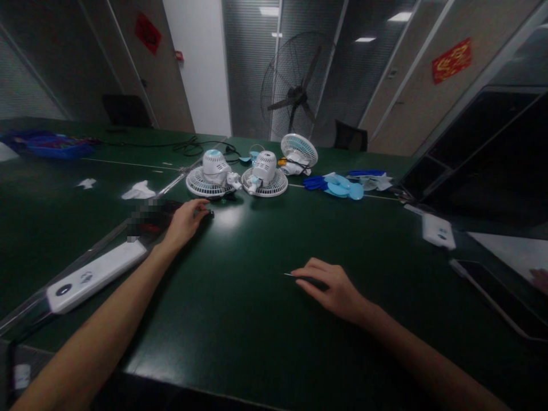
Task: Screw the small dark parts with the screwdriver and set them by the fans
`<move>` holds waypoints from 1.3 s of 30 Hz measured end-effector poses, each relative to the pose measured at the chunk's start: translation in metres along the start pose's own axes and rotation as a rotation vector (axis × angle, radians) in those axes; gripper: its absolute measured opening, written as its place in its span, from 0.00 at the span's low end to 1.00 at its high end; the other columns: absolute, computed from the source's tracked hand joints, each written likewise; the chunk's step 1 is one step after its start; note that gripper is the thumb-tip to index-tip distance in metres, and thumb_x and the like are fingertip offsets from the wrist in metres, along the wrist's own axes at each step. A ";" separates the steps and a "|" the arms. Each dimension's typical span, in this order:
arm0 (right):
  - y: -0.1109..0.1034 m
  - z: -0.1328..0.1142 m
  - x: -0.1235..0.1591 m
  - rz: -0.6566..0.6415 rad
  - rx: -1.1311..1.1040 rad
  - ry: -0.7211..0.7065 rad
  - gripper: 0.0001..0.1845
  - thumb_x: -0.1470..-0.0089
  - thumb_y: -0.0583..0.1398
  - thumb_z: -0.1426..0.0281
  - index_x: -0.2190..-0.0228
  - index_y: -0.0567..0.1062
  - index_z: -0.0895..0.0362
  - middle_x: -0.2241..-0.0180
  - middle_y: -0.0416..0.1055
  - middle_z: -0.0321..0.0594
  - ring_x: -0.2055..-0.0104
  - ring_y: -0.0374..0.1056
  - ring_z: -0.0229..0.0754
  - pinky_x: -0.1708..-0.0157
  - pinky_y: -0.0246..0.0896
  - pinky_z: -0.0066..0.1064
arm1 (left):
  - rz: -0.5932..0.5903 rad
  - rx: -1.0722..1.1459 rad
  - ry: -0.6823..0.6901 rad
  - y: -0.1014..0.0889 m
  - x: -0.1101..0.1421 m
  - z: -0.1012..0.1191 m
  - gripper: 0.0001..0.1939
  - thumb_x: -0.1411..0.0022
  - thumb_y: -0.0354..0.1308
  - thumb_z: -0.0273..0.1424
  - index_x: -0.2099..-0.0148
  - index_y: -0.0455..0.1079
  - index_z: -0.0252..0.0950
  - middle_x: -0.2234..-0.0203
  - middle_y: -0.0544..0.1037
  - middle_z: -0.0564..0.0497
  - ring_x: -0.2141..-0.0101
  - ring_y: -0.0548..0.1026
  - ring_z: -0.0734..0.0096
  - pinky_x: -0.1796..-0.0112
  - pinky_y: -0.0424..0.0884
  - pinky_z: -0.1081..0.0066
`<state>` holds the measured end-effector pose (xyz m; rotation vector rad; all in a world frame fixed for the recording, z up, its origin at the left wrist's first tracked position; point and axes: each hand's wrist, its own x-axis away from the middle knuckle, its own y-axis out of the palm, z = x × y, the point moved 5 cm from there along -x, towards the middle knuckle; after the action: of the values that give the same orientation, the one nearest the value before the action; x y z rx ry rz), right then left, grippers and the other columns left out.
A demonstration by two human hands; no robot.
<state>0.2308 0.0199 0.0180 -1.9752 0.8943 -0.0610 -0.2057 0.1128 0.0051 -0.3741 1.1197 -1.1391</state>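
My left hand (186,221) reaches forward over the dark green table (240,319), its fingers closed at a small black piece (211,214) too small to make out. Nearer to me, my right hand (331,285) pinches a thin, pale, needle-like rod (288,274) between thumb and fingertips; the rod points left. Just beyond my left hand, a white fan head (215,171) lies grille down. A second fan head (264,171) rests beside it the same way. Behind them on the right, a third fan head (298,153) is tilted, with its grille up.
Light blue fan blades (342,187) and dark blue gloves (314,182) lie at the back right. A white power strip (96,277) sits along the left, near crumpled white tissue (139,190). At right are a phone (500,294) and a white device (439,231). Black cables (190,146) cross behind.
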 end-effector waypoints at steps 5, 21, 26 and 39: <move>0.000 0.000 -0.001 0.014 0.007 -0.010 0.14 0.28 0.59 0.65 0.45 0.78 0.53 0.56 0.75 0.42 0.62 0.73 0.38 0.65 0.70 0.30 | 0.007 -0.018 0.007 0.001 0.001 0.001 0.19 0.29 0.55 0.39 0.42 0.73 0.37 0.56 0.79 0.43 0.55 0.78 0.56 0.52 0.72 0.59; -0.001 0.001 -0.001 0.021 0.029 0.014 0.14 0.29 0.59 0.65 0.46 0.79 0.53 0.56 0.76 0.42 0.61 0.74 0.40 0.63 0.71 0.31 | -0.618 0.449 0.279 0.062 0.047 0.170 0.11 0.29 0.63 0.36 0.47 0.77 0.41 0.55 0.79 0.47 0.55 0.77 0.62 0.52 0.71 0.62; -0.001 -0.002 -0.002 0.019 0.029 0.007 0.14 0.30 0.60 0.67 0.47 0.79 0.53 0.58 0.75 0.42 0.62 0.73 0.39 0.64 0.68 0.30 | -0.670 0.484 0.361 0.070 0.067 0.209 0.09 0.29 0.63 0.34 0.48 0.76 0.40 0.56 0.79 0.48 0.54 0.75 0.62 0.50 0.68 0.61; 0.004 -0.004 -0.007 0.024 0.034 -0.023 0.14 0.29 0.59 0.66 0.46 0.79 0.52 0.58 0.75 0.42 0.63 0.73 0.39 0.66 0.69 0.29 | -0.680 0.460 0.378 0.070 0.068 0.212 0.08 0.29 0.63 0.36 0.49 0.76 0.42 0.58 0.79 0.50 0.55 0.75 0.61 0.51 0.66 0.61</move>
<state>0.2224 0.0203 0.0191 -1.9301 0.8965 -0.0394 0.0102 0.0252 0.0128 -0.1772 1.0307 -2.0868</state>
